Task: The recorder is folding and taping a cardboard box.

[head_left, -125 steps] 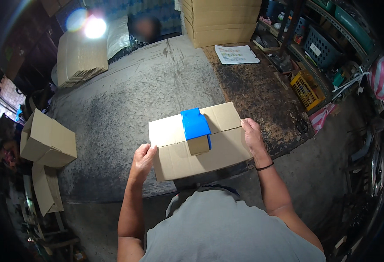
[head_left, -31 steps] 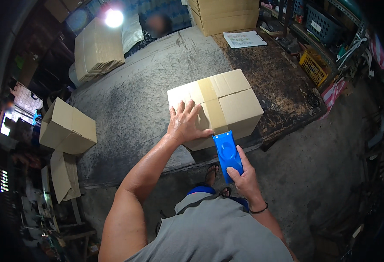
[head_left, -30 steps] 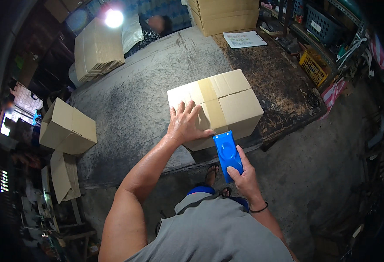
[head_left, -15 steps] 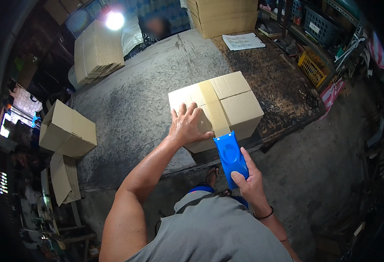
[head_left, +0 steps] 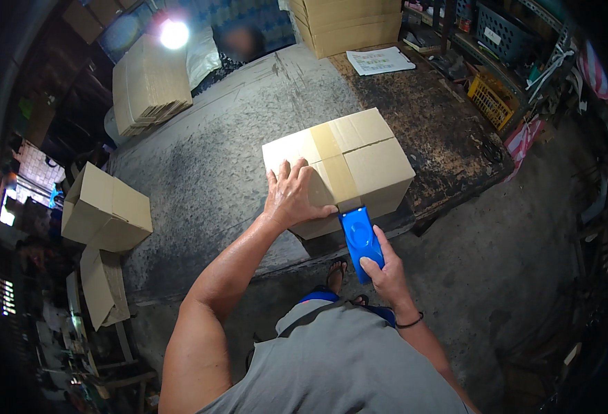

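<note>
A closed tan cardboard box (head_left: 381,164) sits at the near edge of the scuffed grey table (head_left: 200,186); contents hidden. Left hand (head_left: 291,195) lies spread on it, not gripping; right hand (head_left: 388,274) is clamped on a blue plastic tape dispenser (head_left: 362,240) at the translucent tan tape strip (head_left: 335,162). Risk: weak left-hand pressure could let a pull drag the box or skew the strip. Yellow plastic crate (head_left: 489,105): contents unclear.
</note>
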The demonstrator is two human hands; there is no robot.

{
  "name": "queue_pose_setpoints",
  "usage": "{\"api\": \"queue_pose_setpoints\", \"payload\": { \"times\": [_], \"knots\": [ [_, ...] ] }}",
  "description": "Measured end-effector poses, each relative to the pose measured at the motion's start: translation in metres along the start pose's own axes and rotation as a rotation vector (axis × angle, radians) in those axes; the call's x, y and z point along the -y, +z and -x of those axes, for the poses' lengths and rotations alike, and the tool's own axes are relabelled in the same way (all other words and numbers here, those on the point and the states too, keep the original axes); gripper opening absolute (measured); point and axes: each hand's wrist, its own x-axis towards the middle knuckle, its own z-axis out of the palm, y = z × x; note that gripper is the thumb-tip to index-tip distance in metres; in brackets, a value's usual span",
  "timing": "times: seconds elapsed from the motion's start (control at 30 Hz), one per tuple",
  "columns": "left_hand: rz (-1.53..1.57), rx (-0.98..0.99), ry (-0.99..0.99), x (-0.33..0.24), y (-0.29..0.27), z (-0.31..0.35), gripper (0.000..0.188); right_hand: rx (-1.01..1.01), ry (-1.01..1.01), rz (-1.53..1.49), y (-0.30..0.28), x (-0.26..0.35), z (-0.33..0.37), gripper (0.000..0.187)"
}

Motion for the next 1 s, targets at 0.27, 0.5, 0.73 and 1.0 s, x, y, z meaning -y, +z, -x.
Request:
{"api": "queue_pose_setpoints", "payload": {
  "times": [0.27, 0.5, 0.73, 1.0],
  "knots": [
    [0.338, -0.238, 0.169, 0.024, 0.008, -0.008, 0.058, 0.039, -0.038, 0.068, -0.001, -0.01, -0.012, 0.07],
    [0.439, -0.073, 0.086, 0.034, -0.045, -0.026, 0.037, 0.039, 0.035, -0.09, -0.001, -0.022, -0.006, 0.071],
    [0.25, 0.075, 0.132, 0.017, -0.014, -0.089, 0.07, 0.076, 0.105, -0.078, -0.005, -0.023, -0.007, 0.072],
    [0.137, 0.25, -0.032, 0.015, 0.013, -0.114, 0.095, 0.036, 0.012, -0.079, -0.006, -0.036, 0.003, 0.07]
  ]
}}
